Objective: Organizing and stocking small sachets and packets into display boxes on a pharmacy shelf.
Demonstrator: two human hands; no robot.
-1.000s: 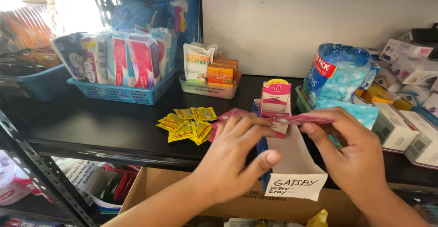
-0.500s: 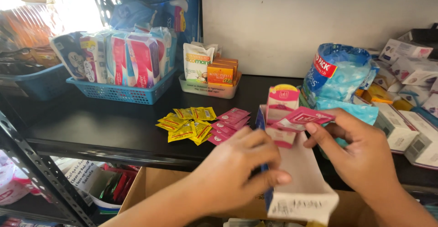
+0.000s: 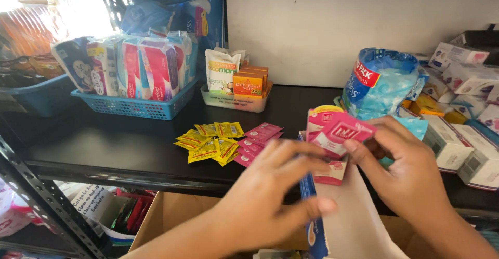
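1. Pink sachets [image 3: 335, 134] sit pinched in your right hand [image 3: 410, 173] — thumb and fingers closed on a small stack, held just above the open top of a white-and-blue carton [image 3: 343, 222] at the shelf's front edge.
2. Your left hand [image 3: 270, 196] lies flat against the carton's left side, fingers stretched out and steadying it, gripping nothing else.
3. More pink sachets [image 3: 257, 142] lie loose on the black shelf [image 3: 104, 150], touching a scatter of yellow sachets [image 3: 210, 142] to their left.
4. Behind them stands a small clear tray [image 3: 236, 100] of orange boxes; a blue basket [image 3: 135, 105] of wrapped packs sits farther left.
5. A blue plastic bag [image 3: 382, 85] stands just behind your right hand — white boxes [image 3: 457, 144] are stacked at the right.
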